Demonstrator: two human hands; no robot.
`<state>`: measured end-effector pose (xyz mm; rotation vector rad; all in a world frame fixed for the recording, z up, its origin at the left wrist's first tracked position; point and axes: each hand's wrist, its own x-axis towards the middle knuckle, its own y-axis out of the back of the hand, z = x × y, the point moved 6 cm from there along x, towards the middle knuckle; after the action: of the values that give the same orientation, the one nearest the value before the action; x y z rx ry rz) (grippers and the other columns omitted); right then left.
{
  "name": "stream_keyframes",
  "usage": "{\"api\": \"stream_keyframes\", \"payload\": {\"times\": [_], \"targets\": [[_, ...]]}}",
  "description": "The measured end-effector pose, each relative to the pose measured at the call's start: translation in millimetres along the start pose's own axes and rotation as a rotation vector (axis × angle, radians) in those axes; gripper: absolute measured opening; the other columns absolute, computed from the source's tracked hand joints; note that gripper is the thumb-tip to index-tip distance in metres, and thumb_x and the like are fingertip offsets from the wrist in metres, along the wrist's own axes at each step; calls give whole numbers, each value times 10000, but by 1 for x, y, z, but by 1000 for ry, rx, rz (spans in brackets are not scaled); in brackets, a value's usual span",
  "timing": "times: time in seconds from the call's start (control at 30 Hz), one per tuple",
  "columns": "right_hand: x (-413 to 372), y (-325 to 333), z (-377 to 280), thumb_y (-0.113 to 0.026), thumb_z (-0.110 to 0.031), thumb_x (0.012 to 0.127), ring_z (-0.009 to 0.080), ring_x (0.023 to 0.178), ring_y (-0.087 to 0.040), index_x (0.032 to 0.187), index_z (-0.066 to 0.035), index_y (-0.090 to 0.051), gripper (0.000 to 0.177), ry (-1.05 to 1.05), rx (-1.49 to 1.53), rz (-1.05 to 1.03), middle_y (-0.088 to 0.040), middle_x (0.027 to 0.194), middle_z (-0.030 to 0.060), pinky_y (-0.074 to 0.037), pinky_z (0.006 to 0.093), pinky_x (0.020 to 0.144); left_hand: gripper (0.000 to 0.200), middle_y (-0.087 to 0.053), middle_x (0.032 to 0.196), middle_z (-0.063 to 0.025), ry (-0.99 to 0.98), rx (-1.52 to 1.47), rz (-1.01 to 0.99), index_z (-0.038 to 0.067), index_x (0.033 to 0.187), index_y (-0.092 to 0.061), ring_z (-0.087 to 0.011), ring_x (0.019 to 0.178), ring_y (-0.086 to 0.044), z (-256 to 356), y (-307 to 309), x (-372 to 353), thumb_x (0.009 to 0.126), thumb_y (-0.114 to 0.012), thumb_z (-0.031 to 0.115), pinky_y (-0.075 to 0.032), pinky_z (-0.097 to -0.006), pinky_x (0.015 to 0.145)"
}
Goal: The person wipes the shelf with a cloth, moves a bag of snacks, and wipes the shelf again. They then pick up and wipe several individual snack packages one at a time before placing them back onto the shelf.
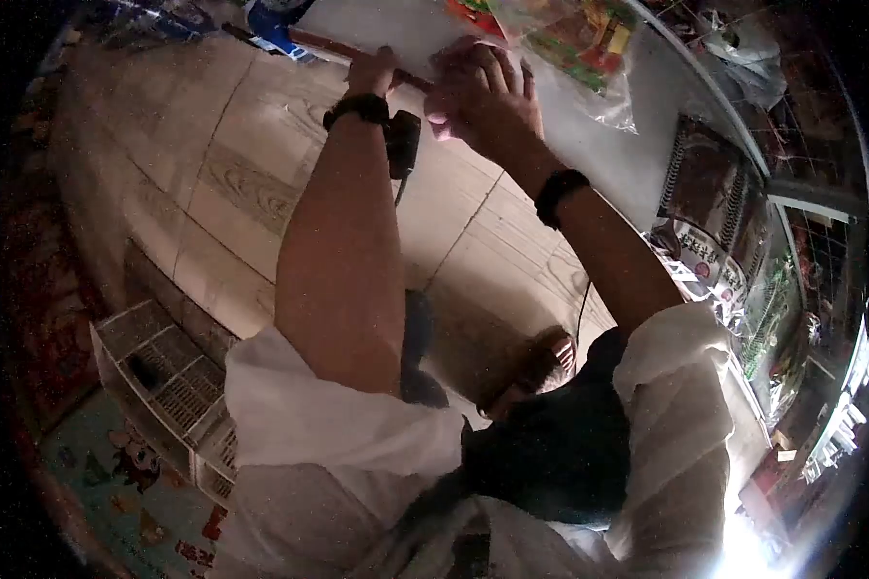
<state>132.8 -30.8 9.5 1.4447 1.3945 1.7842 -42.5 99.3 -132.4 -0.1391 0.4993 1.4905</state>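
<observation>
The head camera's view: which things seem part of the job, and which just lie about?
Seemingly in use: pink cloth, under the right hand; pale tabletop, its edge touched by the left hand.

Seemingly just lying about: clear plastic package on the tabletop; white basket.

- One head-worn camera, looking forward and steeply down, close above the wearer's sleeves (pixel 338 405).
- Wide, round-edged view: hands (pixel 492 101) near the top, floor (pixel 241 183) beneath.

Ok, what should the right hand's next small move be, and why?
I'd probably slide the crumpled pink cloth slightly along the pale flat tabletop, stopping short of the clear plastic packet with green-and-red print: the right hand lies over the cloth, and bare surface shows beside it.
</observation>
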Motion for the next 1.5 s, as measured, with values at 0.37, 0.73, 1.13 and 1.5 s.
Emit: {"api": "stream_keyframes", "payload": {"times": [0.37,0.73,1.13,1.5], "targets": [[5,-14,1,-694,-302,556,314,1114,-368,1205,-133,-405,731,-182,277,-216,-390,1209,101,-380,422,892,282,-533,564,-91,-55,-38,-182,2,649,-526,-159,431,-490,13,-5,-2,743,-430,250,-374,-277,393],[11,-14,2,-700,-254,508,248,982,-463,1021,-131,-558,546,-141,167,-81,-460,1084,36,-449,394,782,206,-506,520,-101,66,-208,0,30,595,-506,-169,390,-456,20,-2,-21,724,-452,181,-336,-295,360],[15,-10,2,-668,-274,544,221,965,-473,948,-175,-592,423,-155,194,-184,-471,1079,-25,-457,371,778,216,-505,795,-96,155,-235,-51,34,852,-456,-201,692,-503,8,-5,-9,810,-394,236,-434,-315,576],[11,-15,4,-694,-252,550,222,975,-470,973,-180,-577,445,-177,240,-117,-462,1082,-35,-439,386,788,180,-592,691,-122,194,-141,21,-10,791,-565,-191,598,-593,-9,-3,8,724,-478,134,-452,-294,447]]}}
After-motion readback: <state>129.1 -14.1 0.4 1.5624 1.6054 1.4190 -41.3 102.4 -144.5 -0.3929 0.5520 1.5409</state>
